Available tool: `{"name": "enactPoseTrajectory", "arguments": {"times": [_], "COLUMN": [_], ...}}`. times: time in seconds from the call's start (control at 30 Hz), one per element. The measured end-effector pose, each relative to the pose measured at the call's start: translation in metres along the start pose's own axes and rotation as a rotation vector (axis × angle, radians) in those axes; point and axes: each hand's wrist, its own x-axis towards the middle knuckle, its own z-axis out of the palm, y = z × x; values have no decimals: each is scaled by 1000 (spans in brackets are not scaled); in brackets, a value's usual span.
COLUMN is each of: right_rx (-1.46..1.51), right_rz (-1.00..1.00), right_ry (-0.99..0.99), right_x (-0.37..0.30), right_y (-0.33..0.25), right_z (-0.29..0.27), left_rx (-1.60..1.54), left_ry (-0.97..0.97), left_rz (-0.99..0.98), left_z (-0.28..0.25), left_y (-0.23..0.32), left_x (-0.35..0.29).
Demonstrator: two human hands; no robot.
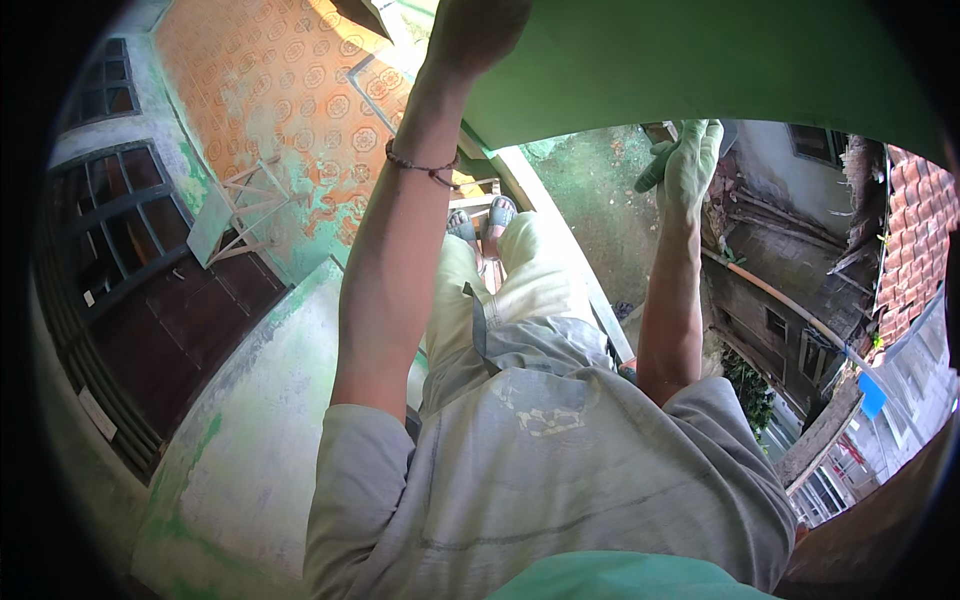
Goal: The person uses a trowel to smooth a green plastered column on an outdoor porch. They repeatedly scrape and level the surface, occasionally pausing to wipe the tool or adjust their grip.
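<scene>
My left hand (485, 35) is raised to the top edge of the view, beside the near corner of a broad green panel (700, 70) overhead. Shadow and the picture's edge hide its fingers. A dark braided bracelet (425, 165) circles that wrist. Just under the panel's lower edge is my right hand (690, 165), pale as if dusted or smeared. Its fingers are bent together and the thumb points out to the left. Whatever they may hold is hidden, and I cannot tell whether they touch the panel.
My sandalled feet (500, 212) are on wooden rungs (480, 188) far below. A pale ledge (570, 250) runs past my right leg. Patterned orange floor (290, 100), a small wooden rack (240, 215) and dark windowed doors (140, 230) lie left. Roof tiles (915, 230) and a pipe (790, 310) are right.
</scene>
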Motion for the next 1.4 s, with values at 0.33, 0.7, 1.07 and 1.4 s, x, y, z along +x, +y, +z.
{"name": "enactPoseTrajectory", "arguments": {"times": [0.33,0.7,1.07,1.4], "right_rx": [-93,-152,-198,-235], "right_rz": [-45,79,-168,-498], "right_ry": [-7,-232,-291,-131], "right_x": [-3,-43,-100,-118], "right_y": [26,-40,-119,-176], "right_z": [9,6,-8,12], "left_rx": [166,193,337,276], "left_ry": [112,134,102,-127], "left_rz": [104,32,171,105], "left_z": [10,4,73,83], "left_y": [0,3,93,175], "left_x": [-3,-1,-92,-84]}}
